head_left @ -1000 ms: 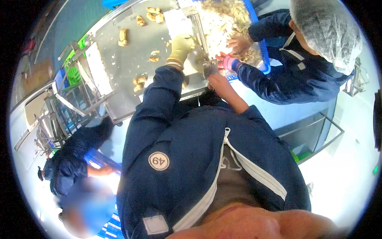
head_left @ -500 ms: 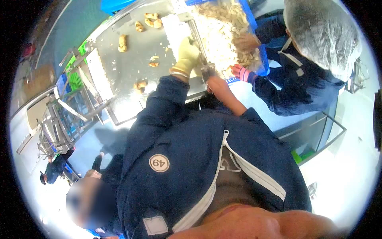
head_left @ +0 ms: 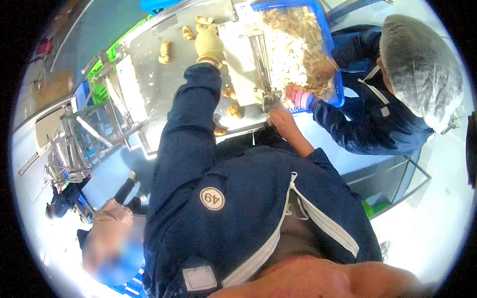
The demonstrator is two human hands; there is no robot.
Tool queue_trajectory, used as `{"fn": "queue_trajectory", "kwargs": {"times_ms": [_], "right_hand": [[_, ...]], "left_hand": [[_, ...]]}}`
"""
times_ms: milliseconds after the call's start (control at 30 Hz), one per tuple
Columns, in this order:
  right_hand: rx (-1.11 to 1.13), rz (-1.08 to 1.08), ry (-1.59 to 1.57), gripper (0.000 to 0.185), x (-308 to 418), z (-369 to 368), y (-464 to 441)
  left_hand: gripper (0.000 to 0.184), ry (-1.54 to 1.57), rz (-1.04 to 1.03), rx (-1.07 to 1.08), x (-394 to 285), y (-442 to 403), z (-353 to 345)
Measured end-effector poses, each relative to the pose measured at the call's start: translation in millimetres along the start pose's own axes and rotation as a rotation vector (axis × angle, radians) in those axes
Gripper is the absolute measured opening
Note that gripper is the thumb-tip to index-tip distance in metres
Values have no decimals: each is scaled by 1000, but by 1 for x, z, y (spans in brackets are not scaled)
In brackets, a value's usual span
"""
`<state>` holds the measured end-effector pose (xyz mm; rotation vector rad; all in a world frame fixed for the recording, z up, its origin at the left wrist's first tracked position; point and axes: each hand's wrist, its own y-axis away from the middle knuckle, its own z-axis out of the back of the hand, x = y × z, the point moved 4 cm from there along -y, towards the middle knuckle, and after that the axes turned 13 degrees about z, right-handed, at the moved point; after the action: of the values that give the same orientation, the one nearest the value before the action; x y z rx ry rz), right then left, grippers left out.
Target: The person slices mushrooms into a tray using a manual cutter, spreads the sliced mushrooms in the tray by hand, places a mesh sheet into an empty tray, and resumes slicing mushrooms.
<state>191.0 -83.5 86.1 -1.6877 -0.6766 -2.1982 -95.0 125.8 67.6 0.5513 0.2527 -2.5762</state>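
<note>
My left hand (head_left: 209, 44), in a pale yellow glove, reaches to the far side of the metal table over brown, knobbly pieces (head_left: 204, 20). Its fingertips point away and down, so their grip is hidden. My bare right hand (head_left: 284, 122) is closed round the handle end of a long metal lever cutter (head_left: 271, 99), at the near edge of a white cutting board (head_left: 241, 62). More brown pieces (head_left: 233, 110) lie left of the board, near my left sleeve.
A blue crate (head_left: 332, 54) full of pale slices (head_left: 290, 42) stands right of the cutter. A co-worker in a hair net (head_left: 420, 74) has both hands at it, one in a pink glove (head_left: 297, 96) close to my right hand. Metal frames (head_left: 107, 109) stand at the left.
My left hand has moved from the board leftward and away to the far brown pieces. Brown pieces now show beside the board's near left side. My right hand stays at the cutter handle.
</note>
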Motion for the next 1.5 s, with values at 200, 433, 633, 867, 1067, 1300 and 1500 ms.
{"fn": "queue_trajectory", "kwargs": {"times_ms": [200,433,633,867,1067,1300,1500], "right_hand": [[12,55,57,24,7,2,-6],[58,-6,-19,28,21,4,-10],[77,21,-26,34,31,10,-5],[77,301,100,12,50,14,-7],[24,467,155,13,80,23,-15],[45,315,237,5,34,7,-9],[66,172,80,4,27,8,-9]], "left_hand": [[14,-106,42,269,22,44,23],[30,662,199,275,-43,120,36],[42,1022,356,510,-19,153,-33],[39,1016,192,885,-30,126,-13],[30,1034,172,975,-41,121,-12],[33,1024,130,946,-19,117,-45],[48,981,118,986,-37,115,-20]]}}
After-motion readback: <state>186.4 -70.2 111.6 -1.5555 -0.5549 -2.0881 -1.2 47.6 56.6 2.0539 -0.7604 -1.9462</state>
